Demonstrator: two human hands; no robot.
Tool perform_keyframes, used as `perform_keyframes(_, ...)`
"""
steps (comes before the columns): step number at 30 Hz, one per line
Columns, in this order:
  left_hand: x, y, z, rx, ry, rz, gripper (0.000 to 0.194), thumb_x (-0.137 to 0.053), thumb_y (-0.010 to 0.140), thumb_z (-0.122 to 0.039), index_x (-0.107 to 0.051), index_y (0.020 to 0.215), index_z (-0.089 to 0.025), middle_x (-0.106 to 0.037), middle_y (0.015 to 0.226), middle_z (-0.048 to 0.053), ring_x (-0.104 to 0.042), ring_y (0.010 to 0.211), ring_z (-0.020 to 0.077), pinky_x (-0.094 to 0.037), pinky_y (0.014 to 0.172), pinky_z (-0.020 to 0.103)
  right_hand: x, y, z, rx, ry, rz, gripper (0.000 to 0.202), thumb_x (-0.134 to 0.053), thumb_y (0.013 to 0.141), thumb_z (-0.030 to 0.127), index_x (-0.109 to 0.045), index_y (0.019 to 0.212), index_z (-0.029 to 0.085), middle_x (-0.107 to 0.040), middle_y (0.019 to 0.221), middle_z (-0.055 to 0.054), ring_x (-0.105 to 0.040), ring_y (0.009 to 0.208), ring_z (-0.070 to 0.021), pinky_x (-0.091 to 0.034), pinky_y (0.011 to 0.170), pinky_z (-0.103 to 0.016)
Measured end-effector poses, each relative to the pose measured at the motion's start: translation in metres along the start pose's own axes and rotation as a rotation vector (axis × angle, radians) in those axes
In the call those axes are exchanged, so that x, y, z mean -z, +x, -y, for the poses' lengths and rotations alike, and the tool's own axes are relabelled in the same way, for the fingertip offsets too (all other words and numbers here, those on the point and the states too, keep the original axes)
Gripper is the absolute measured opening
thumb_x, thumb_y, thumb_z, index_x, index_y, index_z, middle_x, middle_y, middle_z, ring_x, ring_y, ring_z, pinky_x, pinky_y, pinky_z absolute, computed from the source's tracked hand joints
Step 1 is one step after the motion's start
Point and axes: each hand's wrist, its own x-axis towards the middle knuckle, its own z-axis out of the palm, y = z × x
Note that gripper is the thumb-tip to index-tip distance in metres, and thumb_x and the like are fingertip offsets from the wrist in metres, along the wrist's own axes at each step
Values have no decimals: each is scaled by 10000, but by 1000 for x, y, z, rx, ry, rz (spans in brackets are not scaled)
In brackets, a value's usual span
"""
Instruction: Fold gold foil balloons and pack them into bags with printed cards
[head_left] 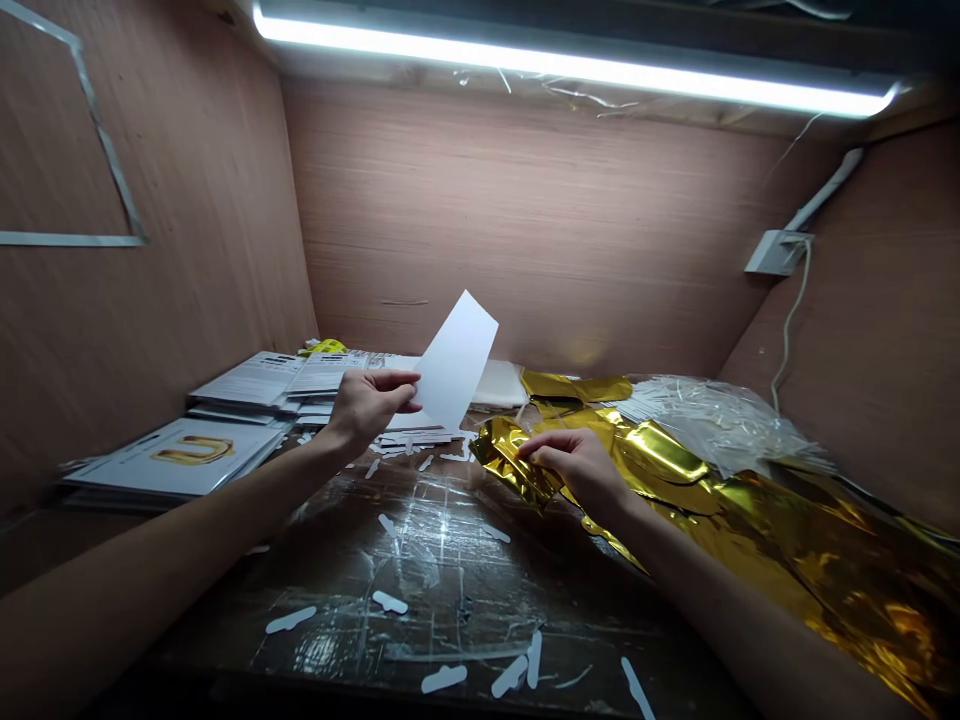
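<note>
A plain white card (pixel 459 355) stands tilted above the table, pinched at its left edge by my left hand (pixel 371 405). My right hand (pixel 581 465) grips a crumpled gold foil balloon (pixel 510 465) between thumb and fingers, to the right of the card. More flat gold foil balloons (pixel 667 455) lie in an overlapping heap beside and under my right forearm. Below the white card, a stack of white cards (pixel 420 436) rests on the table, partly hidden by my left hand and the card.
Stacked printed packets (pixel 193 455) sit at the left, the top one showing a gold U. Clear plastic bags (pixel 712 415) with white strips lie at back right. Small white paper pieces (pixel 444 679) are scattered over the tape-covered table (pixel 442 560). Wooden walls enclose it, under a tube light (pixel 570 65).
</note>
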Motion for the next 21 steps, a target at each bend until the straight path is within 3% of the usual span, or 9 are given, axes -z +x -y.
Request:
perform_keyframes(5, 0, 3, 9, 57, -90, -30, 295, -828, 691, -216, -792, 962, -106, -782, 1020, 143, -760, 685, 196, -697, 756, 379, 3, 2, -6, 14, 28, -16, 174, -689, 653, 231, -822, 748, 172, -729, 690, -53, -582, 634, -153, -425, 604, -272)
perform_keyframes(8, -4, -3, 8, 109, -90, 50, 298, -814, 736, -253, -788, 993, -105, -769, 1077, 170, -771, 766, 227, -690, 772, 400, 6, 3, -9, 48, 84, -15, 163, -700, 663, 217, -824, 759, 172, -730, 694, -55, -588, 633, -151, -433, 602, -269)
perform_keyframes(11, -8, -15, 1, 164, -46, 229, 325, -814, 754, -317, -798, 995, -99, -766, 1088, 193, -773, 829, 274, -678, 716, 403, 8, 2, -9, 98, 116, -19, 165, -698, 659, 209, -825, 760, 177, -743, 720, -58, -610, 659, -156, -450, 606, -263)
perform_keyframes(13, -11, -26, -4, 178, 45, 381, 341, -838, 729, -318, -808, 986, -96, -785, 1006, 180, -764, 773, 258, -647, 632, 343, 8, 0, -8, 136, 115, -21, 174, -690, 660, 207, -828, 764, 186, -749, 726, -55, -626, 670, -157, -465, 610, -258)
perform_keyframes(18, -17, -53, -15, 0, 384, 864, 378, -717, 854, -362, -777, 1161, -151, -781, 785, 64, -645, 561, 136, -428, 464, 192, 4, -6, -1, 208, 55, -16, 190, -665, 660, 200, -829, 755, 209, -760, 720, -47, -662, 648, -164, -509, 598, -261)
perform_keyframes(21, -19, -62, -20, -12, 362, 1052, 388, -705, 857, -359, -766, 1183, -159, -770, 758, 57, -650, 578, 146, -419, 471, 189, 2, -10, 2, 236, -12, 28, 203, -654, 673, 191, -832, 768, 214, -771, 750, -53, -683, 667, -171, -522, 603, -263)
